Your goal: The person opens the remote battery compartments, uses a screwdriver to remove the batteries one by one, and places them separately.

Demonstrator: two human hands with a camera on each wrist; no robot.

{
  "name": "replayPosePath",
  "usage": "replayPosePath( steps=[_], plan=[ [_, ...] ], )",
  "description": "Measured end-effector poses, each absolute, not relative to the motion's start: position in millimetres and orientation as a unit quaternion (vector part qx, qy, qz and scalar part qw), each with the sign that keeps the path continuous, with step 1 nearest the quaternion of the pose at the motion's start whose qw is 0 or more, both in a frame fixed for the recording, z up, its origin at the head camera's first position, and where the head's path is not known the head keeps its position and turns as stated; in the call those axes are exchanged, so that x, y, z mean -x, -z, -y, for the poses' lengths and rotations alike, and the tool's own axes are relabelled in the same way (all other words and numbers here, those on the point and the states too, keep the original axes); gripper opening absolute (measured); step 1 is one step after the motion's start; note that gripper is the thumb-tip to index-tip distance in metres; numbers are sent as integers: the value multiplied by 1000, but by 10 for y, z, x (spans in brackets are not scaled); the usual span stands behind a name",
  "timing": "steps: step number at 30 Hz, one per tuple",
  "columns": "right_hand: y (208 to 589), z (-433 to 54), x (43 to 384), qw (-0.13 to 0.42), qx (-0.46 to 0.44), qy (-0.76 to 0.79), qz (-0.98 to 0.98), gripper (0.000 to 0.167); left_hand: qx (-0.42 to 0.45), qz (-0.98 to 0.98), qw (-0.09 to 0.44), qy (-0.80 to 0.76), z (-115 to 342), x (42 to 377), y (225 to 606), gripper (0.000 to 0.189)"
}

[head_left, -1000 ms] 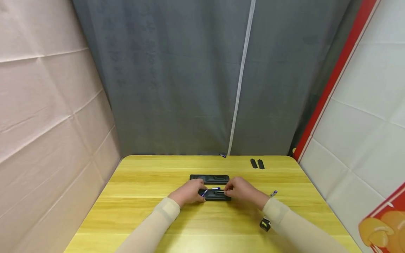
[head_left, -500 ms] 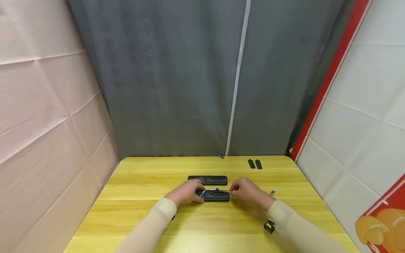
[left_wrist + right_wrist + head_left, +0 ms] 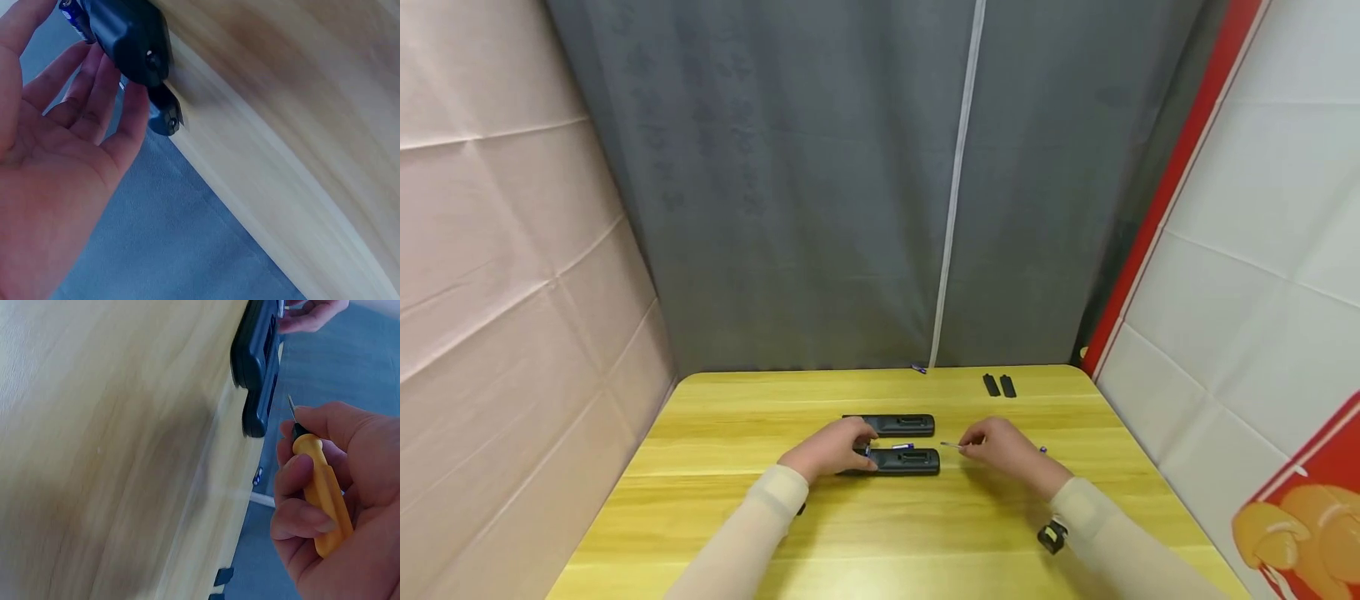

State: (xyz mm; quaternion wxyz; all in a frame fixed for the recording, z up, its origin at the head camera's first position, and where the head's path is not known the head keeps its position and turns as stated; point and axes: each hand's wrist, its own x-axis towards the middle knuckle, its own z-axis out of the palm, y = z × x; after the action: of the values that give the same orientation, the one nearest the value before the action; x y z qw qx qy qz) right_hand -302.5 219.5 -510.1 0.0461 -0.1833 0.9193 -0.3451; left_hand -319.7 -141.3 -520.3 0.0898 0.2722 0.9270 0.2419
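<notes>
Two black remote controls lie back down, one behind the other: the near remote (image 3: 917,462) and the far remote (image 3: 887,426). Around the near remote's left end my left hand (image 3: 831,447) is spread, thumb apart from fingers. A blue battery (image 3: 76,20) shows beside its thumb; I cannot tell whether the hand touches it. Another battery (image 3: 903,447) lies by the near remote's far edge. To the right, clear of both remotes, my right hand (image 3: 1003,447) grips a small screwdriver (image 3: 325,494) with a yellow handle, its thin shaft pointing left.
Two black battery covers (image 3: 1000,386) lie at the back right of the wooden table (image 3: 760,396). One battery (image 3: 919,368) is at the far edge, and a blue end of something (image 3: 1042,450) peeks out behind my right wrist. A grey curtain (image 3: 805,208) hangs behind.
My right hand has drawn the screwdriver rightward, off the near remote. My left hand has shifted slightly left and loosened, and the battery by it has moved left too.
</notes>
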Motion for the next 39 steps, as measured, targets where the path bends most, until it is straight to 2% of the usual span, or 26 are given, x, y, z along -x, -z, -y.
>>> replayPosePath(
  steps=[8,19,30,39],
  plan=[
    [5106,-2416,3067,10,152,351,-924,13,-267,-924,85,-259,1500,3203,5176,58],
    [5129,-2793,3108,-12,95,382,-919,20,-274,-921,64,-270,1603,3274,5212,49],
    [5093,-2924,3178,-34,84,379,-921,19,-249,-920,74,-293,1756,3188,5225,50],
    [5161,-3059,3288,-74,55,372,-924,21,-248,-919,82,-295,1745,3221,5239,50]
  ],
)
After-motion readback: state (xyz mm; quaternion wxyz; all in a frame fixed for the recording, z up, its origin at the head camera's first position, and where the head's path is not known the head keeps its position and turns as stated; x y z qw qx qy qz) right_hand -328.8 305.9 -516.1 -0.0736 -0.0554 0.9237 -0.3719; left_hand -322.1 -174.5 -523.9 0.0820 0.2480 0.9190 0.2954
